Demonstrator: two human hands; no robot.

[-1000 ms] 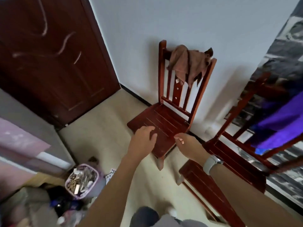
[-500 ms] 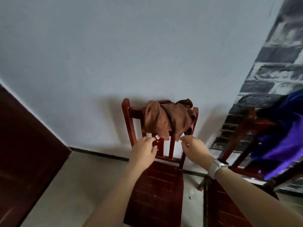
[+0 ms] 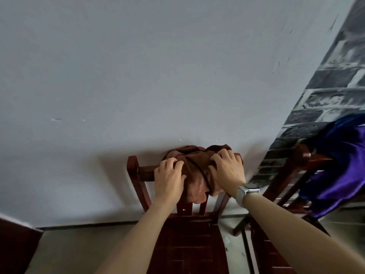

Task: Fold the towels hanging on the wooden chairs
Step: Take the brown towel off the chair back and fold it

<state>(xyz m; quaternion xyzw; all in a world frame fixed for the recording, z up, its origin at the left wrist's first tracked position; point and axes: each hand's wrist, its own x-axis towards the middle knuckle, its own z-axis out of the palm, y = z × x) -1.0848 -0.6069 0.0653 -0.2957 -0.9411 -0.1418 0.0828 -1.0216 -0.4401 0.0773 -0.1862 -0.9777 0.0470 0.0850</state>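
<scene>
Now both of my hands clutch the crumpled brown cloth towel [image 3: 194, 171] bunched over the top rail of the dark red wooden chair [image 3: 138, 171]: my left hand [image 3: 169, 175] curls into its left side, my right hand [image 3: 229, 167], wearing a white wristwatch [image 3: 246, 190], grips its right end.

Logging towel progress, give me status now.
Left hand and right hand both gripping the brown towel. Towel bunched on the chair's top rail, not yet lifted. Purple cloth waits on the next chair, nothing blocking.
</scene>
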